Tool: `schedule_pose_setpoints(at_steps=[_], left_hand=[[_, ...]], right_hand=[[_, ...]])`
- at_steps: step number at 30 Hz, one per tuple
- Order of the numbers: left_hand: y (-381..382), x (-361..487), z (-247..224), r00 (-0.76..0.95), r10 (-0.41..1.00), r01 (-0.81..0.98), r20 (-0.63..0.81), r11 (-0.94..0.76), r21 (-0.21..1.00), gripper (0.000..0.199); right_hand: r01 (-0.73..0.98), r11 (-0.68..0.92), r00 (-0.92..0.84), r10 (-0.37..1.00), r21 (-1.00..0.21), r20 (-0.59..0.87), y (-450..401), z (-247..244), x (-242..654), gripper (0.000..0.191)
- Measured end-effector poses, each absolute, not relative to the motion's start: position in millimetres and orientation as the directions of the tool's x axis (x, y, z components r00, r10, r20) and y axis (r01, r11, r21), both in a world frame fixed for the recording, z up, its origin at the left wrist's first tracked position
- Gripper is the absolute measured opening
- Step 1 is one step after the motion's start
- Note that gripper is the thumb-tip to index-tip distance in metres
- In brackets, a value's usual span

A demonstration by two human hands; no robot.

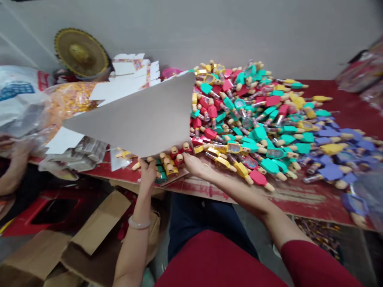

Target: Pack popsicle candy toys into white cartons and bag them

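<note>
A box [155, 115] with a tall grey lid raised stands at the table's front edge. Red, yellow and green toy pieces [170, 166] with tan round ends lie in rows inside it. At the box's left end, my left hand [148, 173] has its fingers curled over the pieces there; what they hold is too small to make out. My right hand [193, 164] reaches to the box's right end, its fingertips at the red pieces [177, 154], and its grip is blurred. A large pile of loose toys [248, 119] in red, green and yellow spreads to the right.
Purple toys [332, 159] lie farther right on the red table [317, 201]. Flat white cartons [80, 153] and a plastic bag of orange pieces [72, 99] are at the left. Another person's arm [14, 169] shows at the far left. Open brown cardboard boxes [98, 223] stand below.
</note>
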State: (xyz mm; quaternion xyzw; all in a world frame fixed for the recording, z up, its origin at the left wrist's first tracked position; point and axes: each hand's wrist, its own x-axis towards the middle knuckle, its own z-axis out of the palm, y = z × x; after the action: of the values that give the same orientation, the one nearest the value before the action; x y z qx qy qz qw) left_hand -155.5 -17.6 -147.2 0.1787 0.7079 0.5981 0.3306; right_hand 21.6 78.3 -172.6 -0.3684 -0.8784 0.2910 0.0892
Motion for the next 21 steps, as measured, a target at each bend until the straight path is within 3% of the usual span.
schedule_pose_setpoints(at_steps=[2,5,7,9,11,13,17,21], left_hand=[[-17,-157,-147,-0.718,0.651,-0.14,-0.246,0.211,0.967,0.06],[-16,-158,-147,-0.714,0.664,-0.132,-0.222,0.184,0.974,0.055],[-16,-158,-147,-0.715,0.663,-0.133,-0.223,0.184,0.974,0.051],[-16,-157,-146,-0.724,0.653,-0.131,-0.221,0.185,0.974,0.049],[-16,-156,-145,-0.737,0.641,-0.129,-0.213,0.177,0.976,0.05],[-17,-156,-145,-0.741,0.639,-0.128,-0.205,0.166,0.978,0.051],[-18,-155,-146,-0.74,0.64,-0.131,-0.209,0.168,0.977,0.05],[-17,-153,-146,-0.742,0.623,-0.167,-0.247,0.184,0.969,0.051]], right_hand=[[0.578,0.507,-0.609,0.789,-0.64,0.076,68,-178,47,0.055],[0.663,0.349,-0.262,0.937,-0.662,0.232,52,-187,131,0.052],[0.863,0.067,0.044,0.977,-0.501,0.207,41,-195,204,0.048],[0.907,-0.082,0.163,0.973,-0.413,0.165,30,-207,268,0.048],[0.95,-0.15,0.172,0.984,-0.273,0.057,18,-221,313,0.047],[0.969,-0.1,0.097,0.995,-0.226,-0.021,9,-227,338,0.048],[0.9,0.115,-0.069,0.99,-0.421,0.124,4,-177,347,0.044],[0.797,0.368,-0.287,0.929,-0.48,0.235,14,-91,295,0.041]])
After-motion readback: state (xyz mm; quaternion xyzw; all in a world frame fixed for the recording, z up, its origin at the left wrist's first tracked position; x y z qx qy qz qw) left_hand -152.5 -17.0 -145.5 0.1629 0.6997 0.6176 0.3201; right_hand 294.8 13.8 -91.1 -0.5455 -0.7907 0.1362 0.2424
